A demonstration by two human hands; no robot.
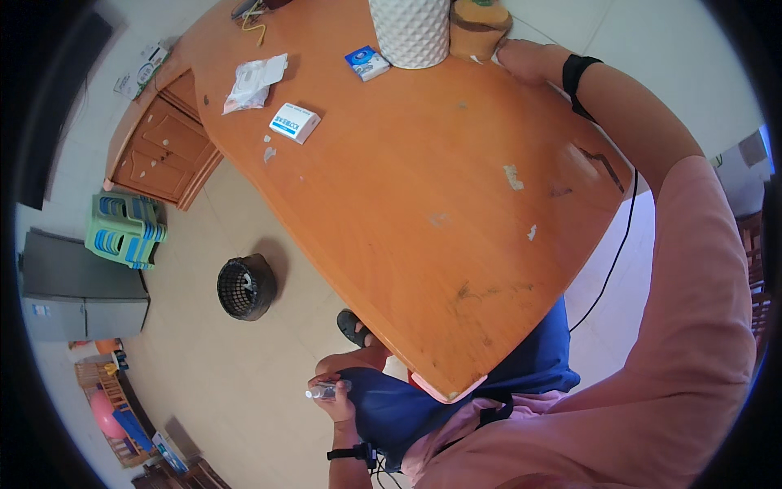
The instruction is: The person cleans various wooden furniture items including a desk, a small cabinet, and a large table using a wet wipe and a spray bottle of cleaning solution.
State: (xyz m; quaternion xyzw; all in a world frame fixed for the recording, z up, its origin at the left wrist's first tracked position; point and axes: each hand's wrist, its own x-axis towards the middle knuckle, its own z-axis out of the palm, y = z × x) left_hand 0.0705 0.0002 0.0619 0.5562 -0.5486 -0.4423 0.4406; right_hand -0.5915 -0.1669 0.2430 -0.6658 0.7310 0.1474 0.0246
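Observation:
My left hand (pixel 342 406), low by my knee and beside the table, is closed around a small clear plastic bottle (pixel 322 390) with a pale cap. At the table's far right edge, my right hand (pixel 524 60) is beside a brown pot (pixel 473 33). Its fingers are mostly hidden, with a bit of white showing near them; whether they grip anything cannot be told. A white diamond-textured pot (pixel 412 33) stands left of the brown one. Touching its base is a blue-and-white packet (pixel 366 63).
The orange wooden table (pixel 391 183) bears a white box (pixel 295 123), a wipes pack (pixel 255 82) and a yellow cable (pixel 253 27). On the floor are a black wastebasket (pixel 247 288) and stacked green stools (pixel 125 229). A black cord (pixel 618 257) hangs at the right.

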